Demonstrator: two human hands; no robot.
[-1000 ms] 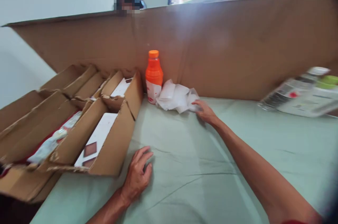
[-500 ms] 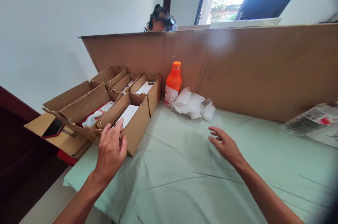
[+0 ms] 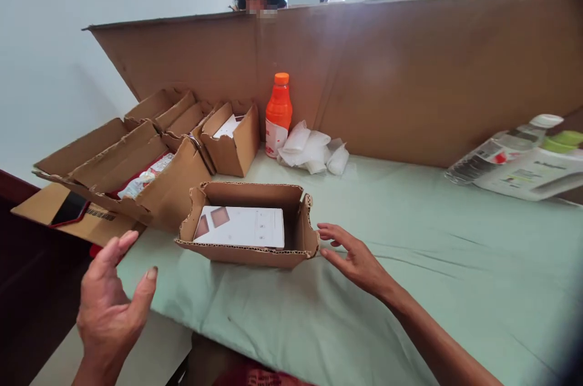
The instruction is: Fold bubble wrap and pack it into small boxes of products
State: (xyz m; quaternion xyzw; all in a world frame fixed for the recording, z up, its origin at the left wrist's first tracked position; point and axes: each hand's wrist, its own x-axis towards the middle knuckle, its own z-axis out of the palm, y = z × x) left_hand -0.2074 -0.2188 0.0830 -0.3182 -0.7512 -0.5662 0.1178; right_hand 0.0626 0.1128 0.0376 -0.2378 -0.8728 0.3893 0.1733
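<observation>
A small open cardboard box (image 3: 248,252) lies crosswise on the green cloth (image 3: 410,264), with a white carton (image 3: 241,227) inside it. My right hand (image 3: 353,258) is open, its fingertips just off the box's right end. Lower left, off the table's edge, my left hand (image 3: 112,307) hovers open and holds nothing. An orange bottle (image 3: 278,114) stands at the back against the cardboard wall (image 3: 410,70), beside crumpled white wrapping (image 3: 314,150).
Several more open cardboard boxes (image 3: 136,161) crowd the left of the table; one holds a packet. A phone (image 3: 69,209) lies on a flap at the far left. Plastic-wrapped bottles (image 3: 519,158) lie at the right. A person sits beyond the wall.
The small box has come away from the row and now lies crosswise in front of me. My left hand has drawn back off it to the lower left; my right hand has moved beside the box.
</observation>
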